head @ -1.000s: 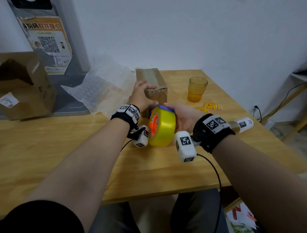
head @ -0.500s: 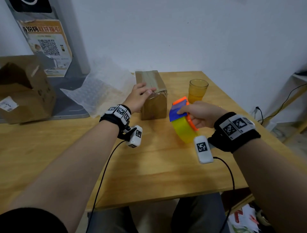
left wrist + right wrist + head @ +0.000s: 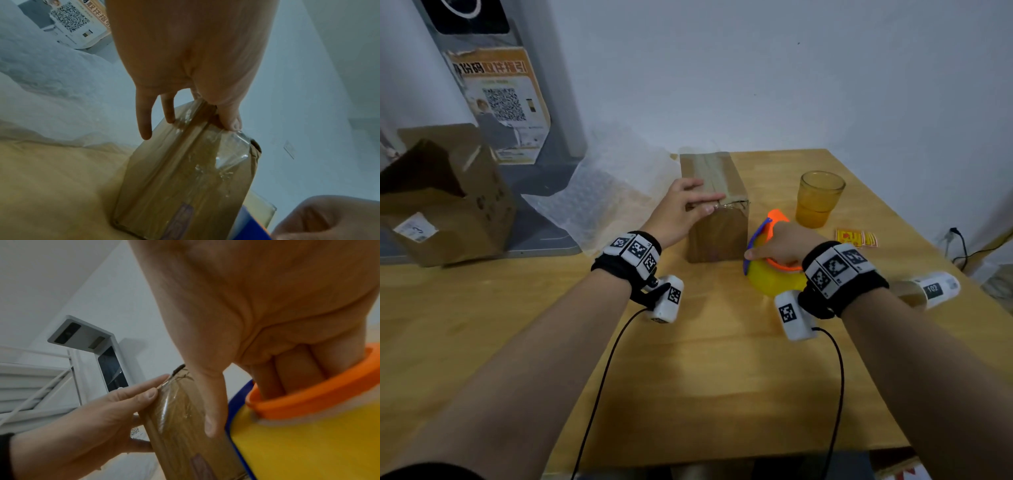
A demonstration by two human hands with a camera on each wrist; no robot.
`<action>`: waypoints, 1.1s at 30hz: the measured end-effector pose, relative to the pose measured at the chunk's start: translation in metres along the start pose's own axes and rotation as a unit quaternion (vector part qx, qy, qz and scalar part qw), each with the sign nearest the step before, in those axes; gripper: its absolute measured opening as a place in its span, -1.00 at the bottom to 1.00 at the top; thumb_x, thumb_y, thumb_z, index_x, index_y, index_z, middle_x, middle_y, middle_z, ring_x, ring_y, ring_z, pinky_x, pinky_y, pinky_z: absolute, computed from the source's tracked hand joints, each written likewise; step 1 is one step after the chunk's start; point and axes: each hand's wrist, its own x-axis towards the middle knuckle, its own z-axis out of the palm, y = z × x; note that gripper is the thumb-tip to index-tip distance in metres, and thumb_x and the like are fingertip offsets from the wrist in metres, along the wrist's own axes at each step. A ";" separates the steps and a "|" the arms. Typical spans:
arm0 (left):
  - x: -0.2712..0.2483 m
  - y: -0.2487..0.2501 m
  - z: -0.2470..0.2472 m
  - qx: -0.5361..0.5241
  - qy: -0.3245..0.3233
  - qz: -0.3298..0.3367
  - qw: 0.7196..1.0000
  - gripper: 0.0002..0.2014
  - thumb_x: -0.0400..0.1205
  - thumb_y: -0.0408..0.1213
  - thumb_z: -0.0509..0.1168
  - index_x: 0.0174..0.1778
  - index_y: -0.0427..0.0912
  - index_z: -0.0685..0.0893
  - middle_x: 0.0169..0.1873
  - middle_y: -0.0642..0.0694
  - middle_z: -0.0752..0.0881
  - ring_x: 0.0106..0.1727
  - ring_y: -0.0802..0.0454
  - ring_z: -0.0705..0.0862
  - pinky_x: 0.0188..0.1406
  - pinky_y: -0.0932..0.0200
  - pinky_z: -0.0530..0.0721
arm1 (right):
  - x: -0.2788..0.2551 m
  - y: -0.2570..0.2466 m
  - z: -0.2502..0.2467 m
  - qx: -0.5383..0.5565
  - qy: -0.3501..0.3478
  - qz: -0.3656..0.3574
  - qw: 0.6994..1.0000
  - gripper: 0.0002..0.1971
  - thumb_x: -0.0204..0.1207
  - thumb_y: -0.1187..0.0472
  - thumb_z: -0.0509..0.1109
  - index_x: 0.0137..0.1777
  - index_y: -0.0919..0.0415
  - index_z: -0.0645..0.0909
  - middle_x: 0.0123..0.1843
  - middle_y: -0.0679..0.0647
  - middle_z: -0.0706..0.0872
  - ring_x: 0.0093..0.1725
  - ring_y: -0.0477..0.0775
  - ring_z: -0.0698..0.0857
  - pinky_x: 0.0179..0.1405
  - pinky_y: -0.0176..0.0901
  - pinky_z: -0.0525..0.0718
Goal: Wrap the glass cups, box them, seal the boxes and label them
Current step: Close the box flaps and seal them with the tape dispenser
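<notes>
A small brown cardboard box (image 3: 717, 233), sealed along its top with clear tape, stands on end on the wooden table (image 3: 688, 377). My left hand (image 3: 690, 205) lies on its near top edge, fingers flat on the tape and thumb pressing at the edge (image 3: 230, 123). Just right of the box, my right hand (image 3: 774, 246) grips a yellow tape roll (image 3: 774, 281) with an orange core and blue rim. Its fingers are hooked inside the core (image 3: 287, 374) and the thumb lies outside. An amber glass cup (image 3: 820, 198) stands unwrapped behind the roll.
Bubble wrap (image 3: 599, 198) lies left of the box. An open, larger cardboard box (image 3: 445, 202) sits at the far left. Red-and-yellow labels (image 3: 856, 238) lie near the cup. A white-capped cylinder (image 3: 928, 289) rests by the table's right edge.
My right hand has carried the tape roll from in front of the box to its right side and lowered it. The left hand stays on the box, fingers flatter on top.
</notes>
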 end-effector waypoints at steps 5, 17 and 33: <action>0.003 -0.010 -0.014 -0.004 0.028 0.010 1.000 -0.73 0.73 -0.25 0.41 0.33 0.08 0.79 0.51 0.01 0.48 0.54 0.16 0.42 0.46 0.41 0.36 | 0.000 0.001 -0.016 0.130 0.102 0.017 0.986 -0.39 0.68 -0.25 0.32 -0.20 0.36 0.75 -0.42 0.14 0.83 -0.37 0.14 0.84 -0.04 0.05 0.82; -0.003 -0.007 -0.012 -0.079 0.214 -0.050 0.972 -0.84 0.67 -0.07 0.45 -0.14 -0.05 0.71 -0.08 -0.03 0.73 -0.04 0.06 0.73 0.05 0.15 0.71 | 0.044 -0.038 0.000 0.250 0.182 -0.236 0.921 -0.79 0.67 -0.19 0.33 0.13 -0.42 0.79 0.66 -0.09 0.53 0.71 0.09 0.35 0.73 0.22 0.26; -0.039 0.004 0.032 -0.293 0.135 -0.239 0.916 -0.64 0.63 -0.29 0.53 -0.20 -0.05 0.40 0.06 -0.35 0.84 -0.38 0.06 0.77 -0.64 0.43 0.44 | 0.036 -0.045 -0.005 0.317 0.098 -0.221 0.917 -0.79 0.73 0.03 0.38 0.18 -0.06 0.86 0.63 -0.11 0.57 0.63 -0.13 0.46 0.55 -0.22 0.30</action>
